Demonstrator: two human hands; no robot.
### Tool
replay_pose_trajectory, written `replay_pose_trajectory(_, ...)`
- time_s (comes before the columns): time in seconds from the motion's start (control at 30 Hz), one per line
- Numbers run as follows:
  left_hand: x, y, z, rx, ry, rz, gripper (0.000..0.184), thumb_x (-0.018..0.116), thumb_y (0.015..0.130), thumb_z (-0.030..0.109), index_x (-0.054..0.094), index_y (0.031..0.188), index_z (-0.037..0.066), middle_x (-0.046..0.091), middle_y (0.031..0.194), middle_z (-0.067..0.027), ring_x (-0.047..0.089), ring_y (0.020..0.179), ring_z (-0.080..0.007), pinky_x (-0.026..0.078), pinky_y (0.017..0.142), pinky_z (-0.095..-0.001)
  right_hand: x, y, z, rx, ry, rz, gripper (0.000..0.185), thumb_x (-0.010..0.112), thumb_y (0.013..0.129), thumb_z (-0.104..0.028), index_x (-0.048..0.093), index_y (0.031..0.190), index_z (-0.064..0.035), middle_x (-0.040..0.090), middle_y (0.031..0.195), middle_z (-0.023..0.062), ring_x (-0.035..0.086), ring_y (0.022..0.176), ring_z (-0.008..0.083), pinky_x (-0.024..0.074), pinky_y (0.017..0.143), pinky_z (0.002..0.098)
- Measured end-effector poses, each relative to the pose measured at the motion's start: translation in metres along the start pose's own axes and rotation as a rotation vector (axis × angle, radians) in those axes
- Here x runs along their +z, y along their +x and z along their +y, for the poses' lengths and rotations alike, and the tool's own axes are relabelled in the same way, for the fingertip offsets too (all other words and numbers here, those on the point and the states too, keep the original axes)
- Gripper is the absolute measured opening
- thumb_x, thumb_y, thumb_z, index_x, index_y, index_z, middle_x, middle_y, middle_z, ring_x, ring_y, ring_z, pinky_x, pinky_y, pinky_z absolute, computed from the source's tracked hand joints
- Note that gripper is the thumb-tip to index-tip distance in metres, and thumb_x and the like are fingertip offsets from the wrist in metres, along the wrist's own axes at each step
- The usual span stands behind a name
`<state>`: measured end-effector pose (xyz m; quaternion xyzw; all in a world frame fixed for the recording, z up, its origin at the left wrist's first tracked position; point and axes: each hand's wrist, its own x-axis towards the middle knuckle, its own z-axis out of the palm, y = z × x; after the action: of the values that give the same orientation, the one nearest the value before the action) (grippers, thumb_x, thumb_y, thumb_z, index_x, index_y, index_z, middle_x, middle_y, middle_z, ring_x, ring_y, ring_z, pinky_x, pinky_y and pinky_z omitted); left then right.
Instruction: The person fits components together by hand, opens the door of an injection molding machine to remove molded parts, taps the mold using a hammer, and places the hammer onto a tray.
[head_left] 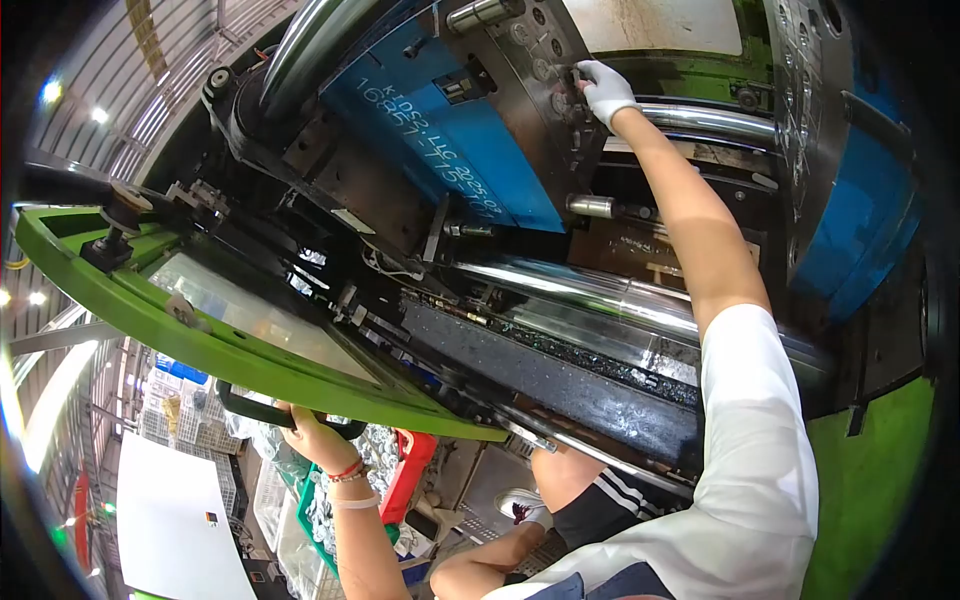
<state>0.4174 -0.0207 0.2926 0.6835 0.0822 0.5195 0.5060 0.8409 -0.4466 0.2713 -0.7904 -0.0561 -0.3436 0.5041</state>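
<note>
Nearby, the left grip (316, 440), bare and banded at the wrist, is curled around a black handle (250, 407), its fingers wrapped over the bar. That handle sits at the edge of a curved green door (200, 340), which spreads above this grip and has a clear window (260, 310) set in it. Below the same grip, past the wrist, is a green crate (305, 515), with a red bin (415, 460) to the right; pale grey pieces (378, 455) show between and inside them. Further off, the right grip (606, 95), in a white glove, is at the face of a dark metal plate (540, 130), fingers bent toward its fittings; whether they pinch anything, I cannot tell. Left of this grip, adjoining the plate, is a blue block (430, 130) with white handwriting. A shiny bar (590, 290) runs well below the right grip, and a second blue block (865, 220) stands well to its right.
</note>
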Motion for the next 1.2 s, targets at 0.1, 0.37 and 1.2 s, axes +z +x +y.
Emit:
replay_pose_trajectory(0.1,0.003,-0.001,0.001,0.015,-0.005,0.014,0.010,0.048,0.090,0.017,0.052,0.090,0.008,0.049,0.069,0.0010,0.045,0.055,-0.0085,0.035,0.045,-0.0224,-0.002,-0.005,-0.004,0.031,0.012,0.016,0.036,0.061,0.081,-0.015,0.056,0.115,-0.0071,0.061,0.110,0.0145,0.058,0.102,0.0288,0.0445,0.087,0.0339)
replay_pose_trajectory(0.37,-0.005,0.002,-0.006,0.017,-0.024,-0.041,0.010,0.047,0.091,0.017,0.052,0.092,0.008,0.050,0.071,-0.0006,0.048,0.054,-0.0099,0.038,0.044,-0.0235,0.007,-0.002,-0.005,0.033,-0.048,0.079,0.036,0.061,0.080,-0.015,0.056,0.115,-0.0075,0.061,0.110,0.0134,0.059,0.101,0.0285,0.0447,0.087,0.0342)
replay_pose_trajectory(1.2,-0.013,0.000,0.029,0.128,0.428,-0.224,0.025,0.058,0.088,0.022,0.051,0.094,-0.001,0.054,0.075,-0.0058,0.052,0.068,-0.0152,0.044,0.063,-0.0291,-0.003,-0.010,-0.016,0.005,-0.404,-0.322,0.056,0.046,0.076,-0.011,0.040,0.130,-0.0022,0.037,0.138,0.0188,0.033,0.129,0.0313,0.0293,0.106,0.0337)
